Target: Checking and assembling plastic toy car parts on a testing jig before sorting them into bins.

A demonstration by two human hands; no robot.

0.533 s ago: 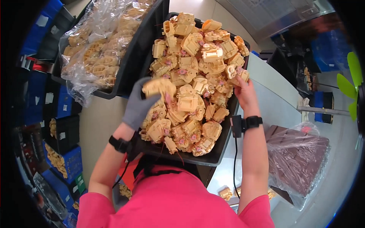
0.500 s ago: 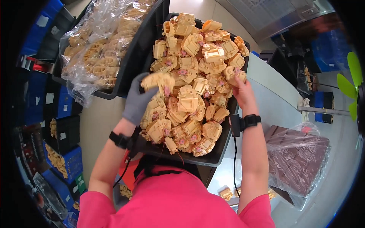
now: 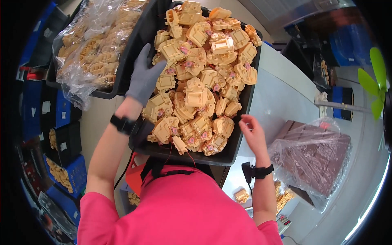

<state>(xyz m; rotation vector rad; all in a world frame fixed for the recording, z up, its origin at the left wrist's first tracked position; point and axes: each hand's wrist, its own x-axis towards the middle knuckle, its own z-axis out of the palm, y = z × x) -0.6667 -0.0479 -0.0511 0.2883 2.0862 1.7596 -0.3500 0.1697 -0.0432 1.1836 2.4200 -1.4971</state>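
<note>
A black bin [image 3: 141,139] in front of me is heaped with cream-yellow moulded plastic housings [image 3: 196,94]. Some carry small pink pieces, and thin red wires trail from a few near the front. My left hand [image 3: 143,77], in a grey glove, lies along the bin's left side with thumb and fingers apart, beside the heap; nothing shows in it. Bare and empty, my right hand [image 3: 254,132] is just off the bin's right edge, its fingers loosely bent and apart. Each wrist wears a black strap; the right one bears a small device [image 3: 247,171] with a cable.
Another black bin [image 3: 118,81] at the left holds similar parts under clear plastic. At the right are a grey worktop [image 3: 269,98], a plastic-wrapped brown stack [image 3: 310,155] and a green-bladed fan [image 3: 377,81]. A loose housing [image 3: 242,196] lies lower right.
Both hands have let go of the housings they held, which now lie on the heap. My right hand has drawn back toward me, off the bin; the left has moved to the bin's left side.
</note>
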